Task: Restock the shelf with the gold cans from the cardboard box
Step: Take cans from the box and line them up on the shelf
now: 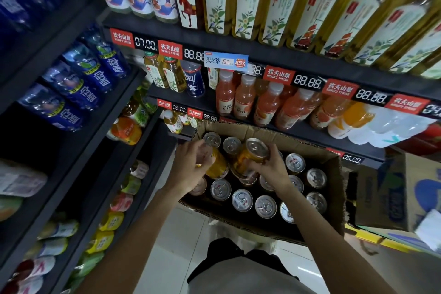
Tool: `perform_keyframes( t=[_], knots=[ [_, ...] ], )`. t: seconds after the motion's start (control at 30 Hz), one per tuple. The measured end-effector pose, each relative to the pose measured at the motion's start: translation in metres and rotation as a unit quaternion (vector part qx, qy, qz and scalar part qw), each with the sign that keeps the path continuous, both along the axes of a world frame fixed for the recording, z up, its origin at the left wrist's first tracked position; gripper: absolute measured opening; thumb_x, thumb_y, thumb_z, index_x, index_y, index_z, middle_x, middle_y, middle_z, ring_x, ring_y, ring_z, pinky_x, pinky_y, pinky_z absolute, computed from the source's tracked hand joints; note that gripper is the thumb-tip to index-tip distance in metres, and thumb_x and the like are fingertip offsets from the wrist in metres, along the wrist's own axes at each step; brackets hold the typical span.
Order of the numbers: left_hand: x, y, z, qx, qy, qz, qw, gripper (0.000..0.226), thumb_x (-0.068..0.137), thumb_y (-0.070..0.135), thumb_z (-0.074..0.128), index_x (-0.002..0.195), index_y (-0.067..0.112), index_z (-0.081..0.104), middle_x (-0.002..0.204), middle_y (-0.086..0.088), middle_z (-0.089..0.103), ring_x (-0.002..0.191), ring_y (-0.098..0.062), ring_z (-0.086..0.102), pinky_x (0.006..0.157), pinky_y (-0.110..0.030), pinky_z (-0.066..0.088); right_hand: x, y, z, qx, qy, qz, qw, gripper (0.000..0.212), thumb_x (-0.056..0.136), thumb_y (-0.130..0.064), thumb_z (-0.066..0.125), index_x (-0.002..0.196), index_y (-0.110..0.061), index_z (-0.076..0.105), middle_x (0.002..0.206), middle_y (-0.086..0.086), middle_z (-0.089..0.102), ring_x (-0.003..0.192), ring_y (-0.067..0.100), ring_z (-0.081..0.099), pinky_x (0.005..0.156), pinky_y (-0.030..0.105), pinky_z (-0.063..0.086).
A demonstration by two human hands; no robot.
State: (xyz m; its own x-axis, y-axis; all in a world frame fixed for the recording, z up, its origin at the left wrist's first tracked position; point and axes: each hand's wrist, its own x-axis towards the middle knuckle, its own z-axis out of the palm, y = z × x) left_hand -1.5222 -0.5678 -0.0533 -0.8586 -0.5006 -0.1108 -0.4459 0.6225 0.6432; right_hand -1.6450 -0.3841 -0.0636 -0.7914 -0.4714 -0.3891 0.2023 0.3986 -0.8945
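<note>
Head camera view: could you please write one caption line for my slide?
Both hands lift gold cans, left hand one, right hand another, from the open cardboard box before drink shelves.

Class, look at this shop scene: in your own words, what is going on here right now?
A person stands at drinks shelves over an open cardboard box of gold cans. The left hand grips one tilted gold can, and the right hand grips another, both lifted above the upright cans still in the box. Neither can is on a shelf yet. Orange juice bottles fill the shelf just behind the box.
</note>
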Motion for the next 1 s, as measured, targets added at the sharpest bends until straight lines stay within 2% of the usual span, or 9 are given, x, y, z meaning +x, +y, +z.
perform_keyframes(
  t=[0.17, 0.4, 0.53, 0.6, 0.7, 0.83, 0.9, 0.97, 1.0],
  knots=[
    [-0.010, 0.014, 0.027, 0.185, 0.060, 0.037, 0.980, 0.041, 0.088, 0.031, 0.061, 0.126, 0.017, 0.054, 0.117, 0.003, 0.056, 0.110, -0.009, 0.052, 0.090, -0.019, 0.041, -0.008, 0.026, 0.031, -0.098, -0.086, -0.038, 0.991, 0.039, 0.078, -0.016, 0.073, 0.112, -0.020, 0.055, 0.099, -0.003, 0.067, 0.092, 0.012, 0.065, 0.074, 0.021, 0.053],
    [-0.041, 0.036, 0.079, 0.222, 0.108, -0.020, 0.969, 0.020, 0.091, 0.047, 0.051, 0.104, 0.034, 0.059, 0.101, 0.010, 0.059, 0.092, -0.002, 0.057, 0.070, -0.010, 0.046, -0.021, 0.060, 0.090, -0.136, -0.043, -0.006, 0.990, 0.043, 0.076, -0.025, 0.072, 0.116, -0.019, 0.057, 0.111, 0.001, 0.069, 0.097, 0.011, 0.067, 0.074, 0.020, 0.053],
    [-0.061, 0.049, 0.118, 0.156, 0.170, -0.078, 0.970, 0.047, 0.068, 0.077, 0.052, 0.096, 0.041, 0.061, 0.101, 0.019, 0.062, 0.093, 0.005, 0.058, 0.073, -0.012, 0.045, -0.028, 0.079, 0.130, -0.157, -0.019, 0.002, 0.987, 0.047, 0.071, -0.041, 0.069, 0.115, -0.027, 0.057, 0.110, -0.005, 0.070, 0.098, 0.010, 0.067, 0.082, 0.028, 0.052],
    [-0.072, 0.058, 0.147, 0.101, 0.195, -0.104, 0.970, 0.055, 0.064, 0.076, 0.058, 0.099, 0.034, 0.063, 0.100, 0.024, 0.060, 0.092, 0.011, 0.056, 0.074, -0.010, 0.043, -0.035, 0.087, 0.151, -0.180, -0.021, -0.018, 0.983, 0.039, 0.074, -0.039, 0.067, 0.110, -0.028, 0.056, 0.112, -0.002, 0.067, 0.100, 0.014, 0.065, 0.089, 0.036, 0.051],
    [-0.090, 0.070, 0.195, 0.004, 0.259, -0.117, 0.959, 0.053, 0.062, 0.070, 0.058, 0.096, 0.029, 0.063, 0.095, 0.023, 0.059, 0.091, 0.011, 0.054, 0.072, -0.007, 0.039, -0.048, 0.094, 0.185, -0.203, -0.016, -0.035, 0.978, 0.069, 0.066, -0.049, 0.074, 0.125, -0.023, 0.051, 0.122, 0.002, 0.062, 0.114, 0.023, 0.059, 0.101, 0.045, 0.044],
    [-0.115, 0.084, 0.263, -0.090, 0.333, -0.121, 0.931, 0.057, 0.061, 0.072, 0.055, 0.094, 0.027, 0.062, 0.094, 0.014, 0.053, 0.088, -0.003, 0.053, 0.073, -0.022, 0.042, -0.066, 0.108, 0.245, -0.242, 0.008, -0.051, 0.969, 0.027, 0.087, -0.040, 0.052, 0.107, -0.023, 0.058, 0.090, 0.003, 0.072, 0.087, 0.022, 0.067, 0.078, 0.038, 0.052],
    [-0.125, 0.093, 0.297, -0.126, 0.376, -0.116, 0.911, 0.055, 0.061, 0.073, 0.055, 0.092, 0.028, 0.061, 0.091, 0.014, 0.051, 0.087, -0.007, 0.053, 0.073, -0.026, 0.043, -0.075, 0.119, 0.276, -0.237, 0.086, -0.037, 0.967, 0.045, 0.077, -0.051, 0.062, 0.113, -0.025, 0.055, 0.096, 0.000, 0.072, 0.089, 0.019, 0.068, 0.083, 0.040, 0.054],
    [-0.137, 0.101, 0.328, -0.141, 0.415, -0.117, 0.891, 0.053, 0.062, 0.072, 0.055, 0.092, 0.029, 0.060, 0.090, 0.014, 0.050, 0.085, -0.007, 0.053, 0.073, -0.026, 0.043, -0.081, 0.128, 0.310, -0.236, 0.181, -0.007, 0.955, 0.084, 0.047, -0.061, 0.077, 0.119, -0.027, 0.051, 0.102, -0.002, 0.070, 0.091, 0.015, 0.070, 0.083, 0.036, 0.056],
    [-0.143, 0.106, 0.343, -0.147, 0.434, -0.120, 0.881, 0.051, 0.063, 0.071, 0.055, 0.092, 0.029, 0.060, 0.090, 0.014, 0.050, 0.086, -0.006, 0.053, 0.073, -0.026, 0.043, -0.086, 0.133, 0.327, -0.236, 0.217, -0.003, 0.947, 0.088, 0.038, -0.059, 0.080, 0.116, -0.028, 0.051, 0.100, -0.003, 0.070, 0.091, 0.014, 0.070, 0.081, 0.034, 0.055]
  ],
)
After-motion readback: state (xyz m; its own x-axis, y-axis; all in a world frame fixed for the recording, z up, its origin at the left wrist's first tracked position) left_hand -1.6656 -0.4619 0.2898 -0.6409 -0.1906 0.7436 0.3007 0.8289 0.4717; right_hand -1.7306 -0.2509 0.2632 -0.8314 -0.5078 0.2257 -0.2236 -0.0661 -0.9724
